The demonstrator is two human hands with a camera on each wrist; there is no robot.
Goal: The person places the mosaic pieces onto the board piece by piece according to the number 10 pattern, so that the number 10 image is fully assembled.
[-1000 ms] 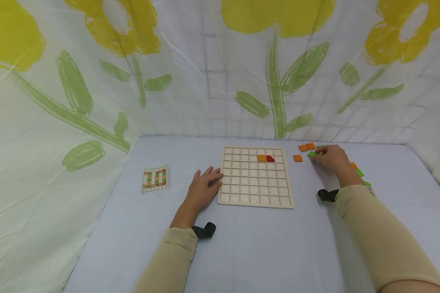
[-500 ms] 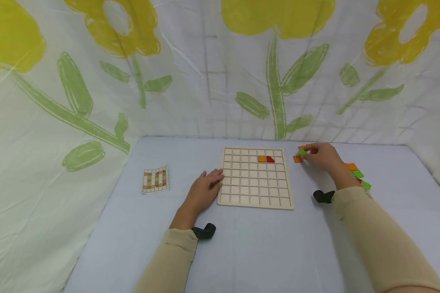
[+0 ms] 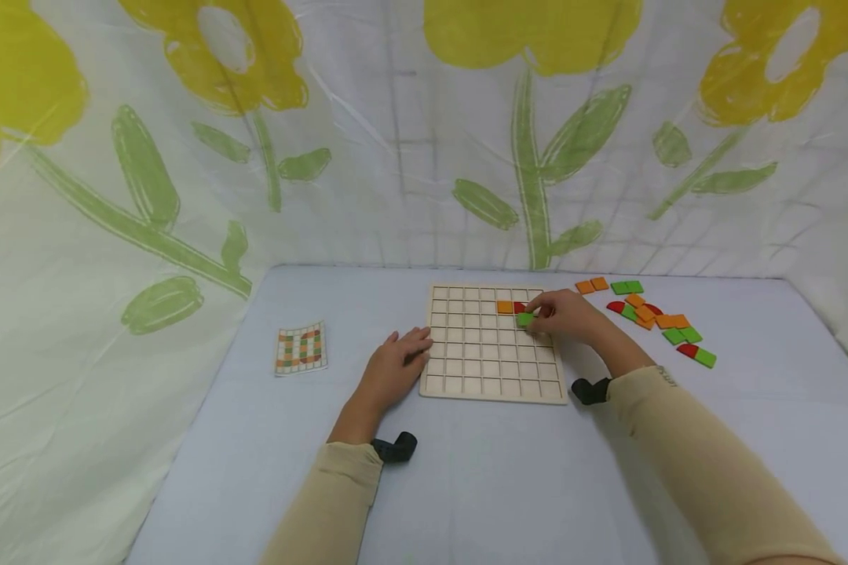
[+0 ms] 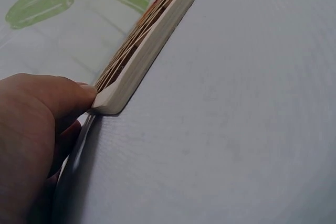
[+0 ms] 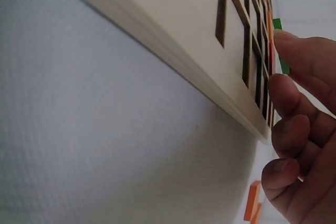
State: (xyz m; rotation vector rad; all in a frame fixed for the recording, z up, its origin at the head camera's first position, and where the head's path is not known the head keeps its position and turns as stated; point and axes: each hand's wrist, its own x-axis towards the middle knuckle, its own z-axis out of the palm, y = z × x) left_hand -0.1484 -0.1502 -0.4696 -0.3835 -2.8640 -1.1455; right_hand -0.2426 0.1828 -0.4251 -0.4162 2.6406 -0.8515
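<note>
A pale wooden grid board lies on the table. Over its upper right part my right hand pinches a small green square tile between thumb and fingers. Just beyond that tile, an orange square tile and a red quarter-circle tile sit side by side in the grid. The right wrist view shows the green tile tilted on edge close to the board's surface. My left hand rests at the board's left edge with relaxed fingers, its thumb touching the rim near the corner.
Orange tiles, green tiles and a mixed cluster of orange, green and red tiles lie right of the board. A small card with a coloured grid pattern lies at the left. A flower-printed curtain hangs behind the table.
My right hand has carried the green tile leftward from the loose tiles to over the board, uncovering several tiles at the right. My left hand has stayed at the board's edge.
</note>
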